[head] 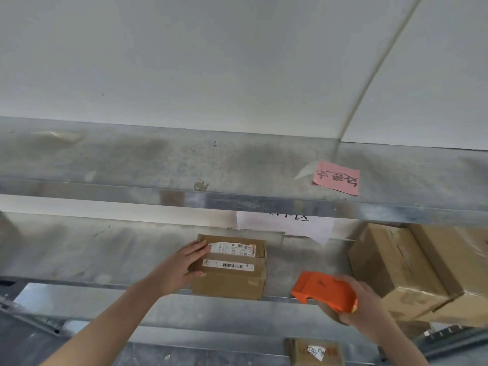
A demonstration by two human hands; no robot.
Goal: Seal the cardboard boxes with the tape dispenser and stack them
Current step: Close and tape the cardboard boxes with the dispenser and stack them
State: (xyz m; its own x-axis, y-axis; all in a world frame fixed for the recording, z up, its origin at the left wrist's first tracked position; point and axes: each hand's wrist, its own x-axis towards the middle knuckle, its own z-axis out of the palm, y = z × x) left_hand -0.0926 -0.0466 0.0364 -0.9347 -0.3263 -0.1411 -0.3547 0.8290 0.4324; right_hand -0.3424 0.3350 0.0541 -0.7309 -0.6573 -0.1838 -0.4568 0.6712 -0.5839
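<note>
A small cardboard box (232, 276) with white shipping labels on top sits on the middle metal shelf (105, 257). My left hand (182, 265) grips its left end, fingers over the top and thumb on the front face. To the right, my right hand (361, 305) holds an orange tape dispenser (324, 289) in the air, level with the shelf's front edge and apart from the box.
Larger cardboard boxes (412, 270) are stacked at the shelf's right end. Another small labelled box (314, 351) lies on the shelf below. An upper shelf (184, 167) carries a pink note (338, 178). A white paper sign (285, 225) hangs behind the box.
</note>
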